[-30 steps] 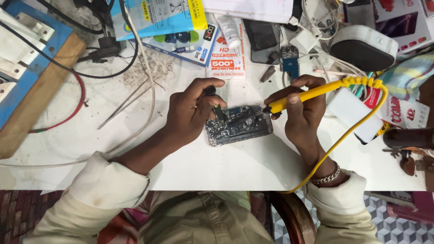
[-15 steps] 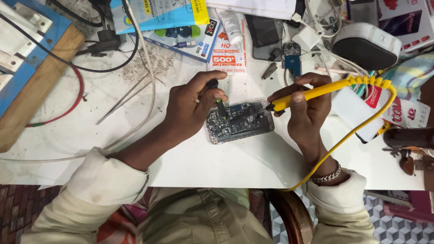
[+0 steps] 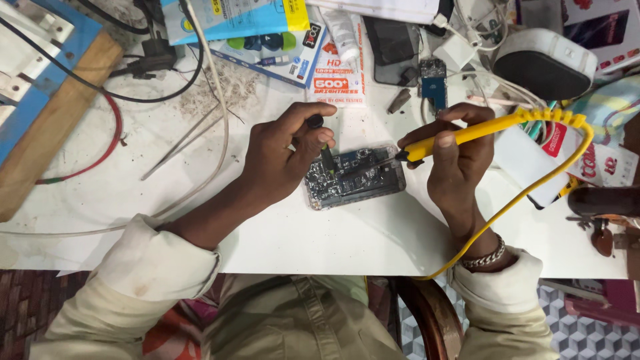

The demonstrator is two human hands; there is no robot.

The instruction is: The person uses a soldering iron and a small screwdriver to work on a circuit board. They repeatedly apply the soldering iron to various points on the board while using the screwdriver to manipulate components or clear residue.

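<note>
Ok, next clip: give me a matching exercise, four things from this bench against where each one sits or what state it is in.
Things:
1. yellow-handled tool
2. opened phone
3. tweezers
4. chain bracelet

Places or states:
A. lying untouched on the white table, left of both hands
B. gripped in the right hand, tip at the phone's right end
C. worn on the right wrist
D. flat on the table between the hands, with the left hand holding a small dark tool against it

Pairs: 1-B, 2-D, 3-A, 4-C
</note>
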